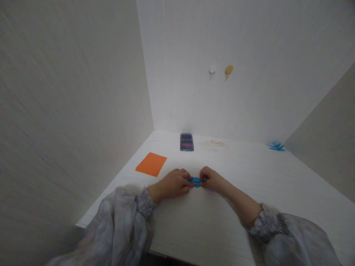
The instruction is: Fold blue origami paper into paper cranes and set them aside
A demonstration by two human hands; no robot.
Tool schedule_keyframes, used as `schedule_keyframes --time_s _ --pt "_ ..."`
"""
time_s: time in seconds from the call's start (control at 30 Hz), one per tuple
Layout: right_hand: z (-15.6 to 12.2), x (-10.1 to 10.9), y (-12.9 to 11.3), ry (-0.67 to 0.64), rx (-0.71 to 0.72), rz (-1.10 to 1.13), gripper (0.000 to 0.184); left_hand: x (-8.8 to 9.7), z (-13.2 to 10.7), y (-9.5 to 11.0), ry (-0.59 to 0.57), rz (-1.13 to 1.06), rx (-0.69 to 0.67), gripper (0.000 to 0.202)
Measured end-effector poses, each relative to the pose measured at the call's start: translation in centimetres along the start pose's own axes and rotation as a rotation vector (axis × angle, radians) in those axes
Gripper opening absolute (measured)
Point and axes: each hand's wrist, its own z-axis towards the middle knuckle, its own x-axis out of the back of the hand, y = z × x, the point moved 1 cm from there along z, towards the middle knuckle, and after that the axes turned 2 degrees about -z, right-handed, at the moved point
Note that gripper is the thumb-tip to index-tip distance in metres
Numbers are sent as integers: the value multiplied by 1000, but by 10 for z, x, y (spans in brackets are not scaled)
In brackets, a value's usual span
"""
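A small piece of blue folded paper [196, 181] lies on the white table [210, 221], pinched from both sides. My left hand [173, 183] closes its fingers on the paper's left end. My right hand [212, 179] grips its right end with curled fingers. Both hands rest on the tabletop near the middle. Most of the paper is hidden between my fingertips.
A stack of orange paper [151, 164] lies to the left. A dark phone-like object [186, 142] sits at the back. A folded blue paper figure [276, 146] rests at the far right. Two hooks [220, 71] hang on the back wall. Walls enclose the table.
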Motion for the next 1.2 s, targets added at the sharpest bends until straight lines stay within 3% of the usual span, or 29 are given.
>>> schedule_keyframes --time_s 0.37,0.67,0.87,1.2 --pt "-3 -1 13 9 44 34 13 -1 -4 -8 10 -50 -63 22" --pt "-12 -7 14 96 273 103 25 -3 -5 -7 37 -84 -51 22" --pt "-30 0 6 91 485 -27 22 0 -4 -2 106 22 -17 17" --pt "-46 0 -18 54 578 -263 22 -7 0 -2 124 147 33 20"
